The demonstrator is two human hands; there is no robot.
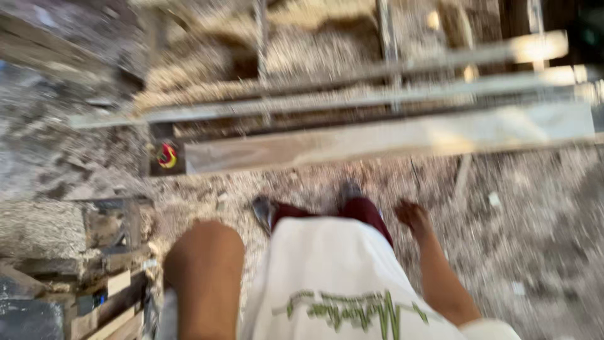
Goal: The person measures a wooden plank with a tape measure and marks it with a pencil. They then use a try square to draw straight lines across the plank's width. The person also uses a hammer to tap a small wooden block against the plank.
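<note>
The whole view is blurred by motion. I look straight down my white shirt, dark red trousers and shoes onto a sawdust-covered floor. My right hand hangs beside my thigh with its fingers curled in and nothing visible in it. My left arm rises from the bottom edge and ends in a rounded shape; whether that is my left hand as a fist or a bent elbow I cannot tell. Neither hand touches anything. A long wooden plank lies across the view just beyond my feet.
Behind the plank run long pale metal rails with heaps of sawdust beyond. At the plank's left end a dark block carries a red and yellow mark. Wood offcuts and boards are stacked at lower left.
</note>
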